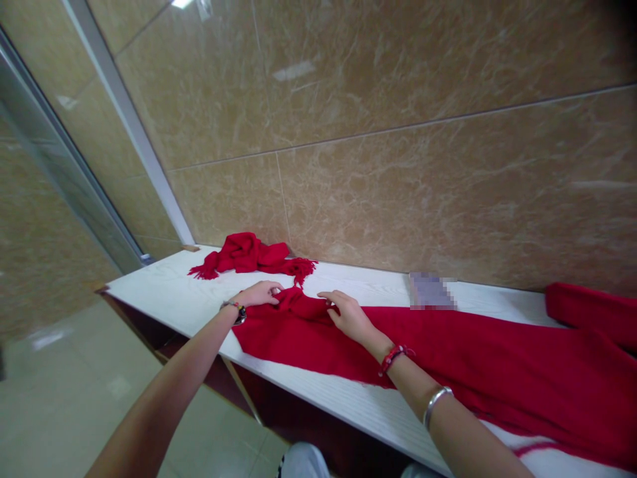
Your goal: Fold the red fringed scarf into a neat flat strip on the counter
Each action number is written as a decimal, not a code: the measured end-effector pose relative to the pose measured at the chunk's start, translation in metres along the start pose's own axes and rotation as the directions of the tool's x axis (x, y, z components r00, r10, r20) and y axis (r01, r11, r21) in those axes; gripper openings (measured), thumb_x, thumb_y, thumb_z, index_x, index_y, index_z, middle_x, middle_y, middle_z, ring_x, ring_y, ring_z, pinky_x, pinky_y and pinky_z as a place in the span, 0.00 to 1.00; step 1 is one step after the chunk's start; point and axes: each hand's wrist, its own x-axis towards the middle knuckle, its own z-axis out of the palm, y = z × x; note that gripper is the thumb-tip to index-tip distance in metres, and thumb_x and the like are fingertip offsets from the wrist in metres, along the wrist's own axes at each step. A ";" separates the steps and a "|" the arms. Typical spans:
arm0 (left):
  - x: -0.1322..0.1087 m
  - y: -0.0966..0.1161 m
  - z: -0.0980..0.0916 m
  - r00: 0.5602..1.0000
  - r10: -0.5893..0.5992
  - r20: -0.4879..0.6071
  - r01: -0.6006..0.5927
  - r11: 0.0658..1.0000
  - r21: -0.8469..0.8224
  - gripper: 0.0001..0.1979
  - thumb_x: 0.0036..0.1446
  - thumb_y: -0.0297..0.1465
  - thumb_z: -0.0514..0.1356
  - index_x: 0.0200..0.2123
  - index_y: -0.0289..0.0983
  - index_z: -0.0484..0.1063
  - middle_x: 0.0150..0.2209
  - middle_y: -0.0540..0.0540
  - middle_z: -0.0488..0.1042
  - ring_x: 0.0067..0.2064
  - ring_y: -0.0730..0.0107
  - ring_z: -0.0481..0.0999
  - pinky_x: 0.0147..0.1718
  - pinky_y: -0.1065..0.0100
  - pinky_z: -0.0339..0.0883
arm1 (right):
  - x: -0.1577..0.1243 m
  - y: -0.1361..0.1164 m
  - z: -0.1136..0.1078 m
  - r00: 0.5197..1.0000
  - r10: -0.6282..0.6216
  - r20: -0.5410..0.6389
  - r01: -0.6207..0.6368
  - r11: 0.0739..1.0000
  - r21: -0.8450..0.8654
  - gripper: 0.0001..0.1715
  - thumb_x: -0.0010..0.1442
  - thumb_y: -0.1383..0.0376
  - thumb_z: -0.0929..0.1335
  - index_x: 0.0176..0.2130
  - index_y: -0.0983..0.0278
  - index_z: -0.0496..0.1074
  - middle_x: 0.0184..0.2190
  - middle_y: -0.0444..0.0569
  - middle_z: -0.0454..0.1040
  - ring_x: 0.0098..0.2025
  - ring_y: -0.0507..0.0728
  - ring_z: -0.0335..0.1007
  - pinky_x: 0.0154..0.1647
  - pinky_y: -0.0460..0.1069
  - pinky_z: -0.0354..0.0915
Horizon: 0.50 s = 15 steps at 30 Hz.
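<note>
A long red scarf (472, 362) lies spread along a white table (169, 299). My left hand (261, 293) pinches the scarf's folded left end, its fingers closed on the cloth. My right hand (348, 315) rests on the same end a little to the right, fingers curled and pressing the fabric. A watch sits on my left wrist; my right wrist wears a red cord and a silver bangle.
A second red fringed scarf (249, 255) lies bunched at the table's far left by the marble wall (398, 166). A small blurred grey object (430, 291) sits against the wall. More red cloth (592, 309) lies at far right. Tiled floor lies below left.
</note>
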 end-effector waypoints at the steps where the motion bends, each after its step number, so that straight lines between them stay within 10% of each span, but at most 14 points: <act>1: 0.002 -0.001 -0.004 0.998 -0.009 -0.057 0.011 0.999 0.032 0.13 0.40 0.30 0.60 0.34 0.37 0.72 0.30 0.51 0.73 0.33 0.69 0.71 0.34 0.73 0.63 | 0.000 0.000 0.000 1.000 0.003 -0.020 -0.003 1.000 -0.020 0.29 0.49 0.79 0.59 0.50 0.62 0.65 0.35 0.49 0.68 0.38 0.55 0.64 0.44 0.51 0.62; 7: -0.008 -0.024 -0.037 0.884 -0.144 -0.446 0.250 0.950 0.188 0.15 0.42 0.19 0.49 0.33 0.34 0.70 0.34 0.43 0.69 0.42 0.60 0.67 0.42 0.64 0.59 | -0.002 -0.012 -0.007 0.997 -0.074 -0.036 0.070 0.992 -0.109 0.31 0.53 0.77 0.57 0.55 0.60 0.58 0.38 0.50 0.65 0.40 0.55 0.62 0.44 0.51 0.62; 15: -0.056 -0.044 -0.029 0.942 -0.172 -0.287 0.266 0.905 0.331 0.11 0.38 0.18 0.52 0.23 0.36 0.69 0.30 0.44 0.68 0.38 0.61 0.69 0.37 0.66 0.62 | -0.010 -0.045 -0.020 0.912 -0.034 0.409 0.065 0.996 -0.064 0.38 0.49 0.76 0.64 0.58 0.62 0.55 0.47 0.52 0.66 0.47 0.56 0.64 0.49 0.50 0.60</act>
